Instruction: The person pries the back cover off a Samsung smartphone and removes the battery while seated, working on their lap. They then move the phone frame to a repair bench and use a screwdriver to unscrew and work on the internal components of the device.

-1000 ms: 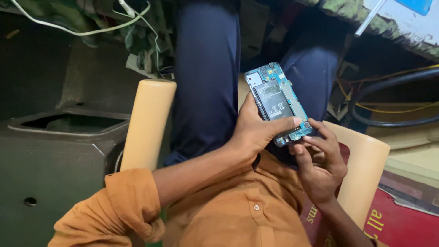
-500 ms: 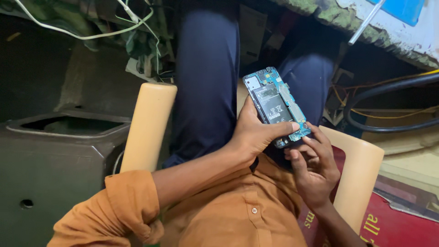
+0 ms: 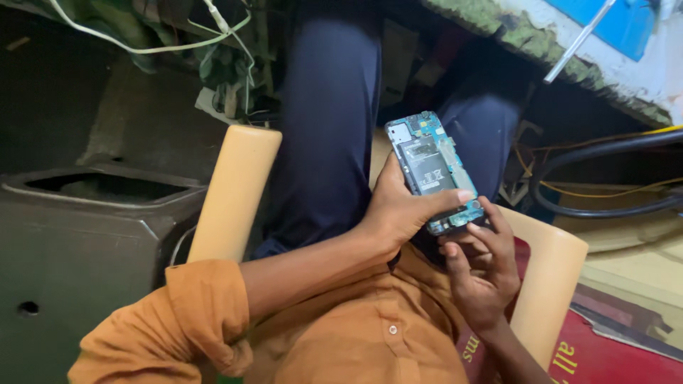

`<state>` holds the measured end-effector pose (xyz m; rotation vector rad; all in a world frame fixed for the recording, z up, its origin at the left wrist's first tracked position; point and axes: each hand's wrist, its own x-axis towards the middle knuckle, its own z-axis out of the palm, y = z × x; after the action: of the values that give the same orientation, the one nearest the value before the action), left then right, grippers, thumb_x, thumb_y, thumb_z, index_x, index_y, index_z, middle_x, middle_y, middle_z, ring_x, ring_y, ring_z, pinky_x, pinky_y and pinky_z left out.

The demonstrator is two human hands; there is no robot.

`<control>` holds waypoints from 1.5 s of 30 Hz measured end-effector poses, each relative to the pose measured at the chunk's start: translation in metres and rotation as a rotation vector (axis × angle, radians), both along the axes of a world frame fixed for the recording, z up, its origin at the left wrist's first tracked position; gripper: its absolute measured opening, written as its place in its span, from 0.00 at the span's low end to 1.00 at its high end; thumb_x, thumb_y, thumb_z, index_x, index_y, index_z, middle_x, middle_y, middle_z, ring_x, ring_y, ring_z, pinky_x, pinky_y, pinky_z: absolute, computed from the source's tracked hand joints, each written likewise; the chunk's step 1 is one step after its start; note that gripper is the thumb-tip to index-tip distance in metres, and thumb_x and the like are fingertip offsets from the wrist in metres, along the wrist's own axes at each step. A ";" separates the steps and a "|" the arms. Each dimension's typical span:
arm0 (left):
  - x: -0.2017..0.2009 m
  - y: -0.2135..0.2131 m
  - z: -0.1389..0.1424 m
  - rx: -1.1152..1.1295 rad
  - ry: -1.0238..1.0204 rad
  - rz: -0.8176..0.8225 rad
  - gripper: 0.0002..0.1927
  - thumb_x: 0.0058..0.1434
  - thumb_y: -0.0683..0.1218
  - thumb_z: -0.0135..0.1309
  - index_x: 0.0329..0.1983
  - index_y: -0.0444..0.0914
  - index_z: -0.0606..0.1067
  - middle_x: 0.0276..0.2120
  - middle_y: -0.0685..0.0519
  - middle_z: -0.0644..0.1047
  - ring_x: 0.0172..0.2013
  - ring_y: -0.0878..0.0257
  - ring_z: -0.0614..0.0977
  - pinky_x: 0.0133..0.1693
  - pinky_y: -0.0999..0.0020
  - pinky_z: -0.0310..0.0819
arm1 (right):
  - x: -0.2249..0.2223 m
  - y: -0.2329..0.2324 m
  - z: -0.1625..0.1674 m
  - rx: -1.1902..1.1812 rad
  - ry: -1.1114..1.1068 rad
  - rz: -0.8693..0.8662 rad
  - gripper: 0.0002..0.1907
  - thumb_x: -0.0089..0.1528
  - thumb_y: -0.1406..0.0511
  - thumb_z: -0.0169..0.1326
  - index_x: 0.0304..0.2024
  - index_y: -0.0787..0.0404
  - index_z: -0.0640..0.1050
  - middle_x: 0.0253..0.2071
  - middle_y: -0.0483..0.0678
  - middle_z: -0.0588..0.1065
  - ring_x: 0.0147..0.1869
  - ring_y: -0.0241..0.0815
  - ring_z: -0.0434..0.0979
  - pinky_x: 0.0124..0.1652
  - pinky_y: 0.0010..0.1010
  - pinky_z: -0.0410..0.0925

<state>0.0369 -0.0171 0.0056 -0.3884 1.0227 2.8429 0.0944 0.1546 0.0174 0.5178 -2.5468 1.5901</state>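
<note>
My left hand [image 3: 402,210] grips an opened mobile phone [image 3: 432,167] with its back cover off, so the black battery and the blue circuit board show. The thumb lies across the phone's lower part. My right hand [image 3: 482,267] is just below the phone, fingers curled, with the fingertips touching its bottom edge. I cannot tell whether those fingers hold a small part. I sit in a cream plastic chair [image 3: 235,192], in dark blue trousers and an orange shirt.
A dark grey box-like unit [image 3: 78,235] stands at the left. Wires and green leaves [image 3: 213,50] hang at the top. A black cable and yellow wires [image 3: 605,178] run at the right. A red printed surface [image 3: 612,359] lies at the bottom right.
The view has shifted slightly. The phone stays in my left hand, and my right hand's fingers have moved a little at its bottom edge.
</note>
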 end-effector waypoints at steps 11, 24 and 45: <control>-0.012 -0.007 0.027 -0.013 -0.029 -0.035 0.29 0.55 0.35 0.62 0.58 0.36 0.67 0.45 0.52 0.78 0.45 0.64 0.82 0.48 0.65 0.80 | -0.096 0.055 0.059 0.107 0.229 -0.286 0.14 0.74 0.75 0.51 0.62 0.68 0.73 0.59 0.57 0.74 0.43 0.37 0.80 0.41 0.22 0.74; -0.017 -0.011 0.023 0.013 -0.012 -0.002 0.30 0.56 0.34 0.61 0.61 0.34 0.66 0.48 0.51 0.77 0.48 0.62 0.81 0.52 0.64 0.78 | -0.237 0.014 0.090 0.724 0.252 -0.455 0.18 0.64 0.54 0.66 0.45 0.61 0.84 0.30 0.52 0.79 0.34 0.52 0.80 0.38 0.44 0.70; -0.016 -0.013 -0.004 -0.015 -0.017 0.103 0.31 0.57 0.36 0.62 0.61 0.36 0.63 0.48 0.51 0.76 0.47 0.64 0.80 0.51 0.66 0.78 | -0.014 0.040 0.064 0.357 -0.226 -0.113 0.15 0.68 0.73 0.50 0.56 0.67 0.80 0.40 0.48 0.81 0.40 0.32 0.79 0.42 0.20 0.71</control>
<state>0.0207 -0.0298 0.0018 -0.4793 1.0504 2.9178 0.0809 0.1950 0.0819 0.2239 -2.9893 1.2242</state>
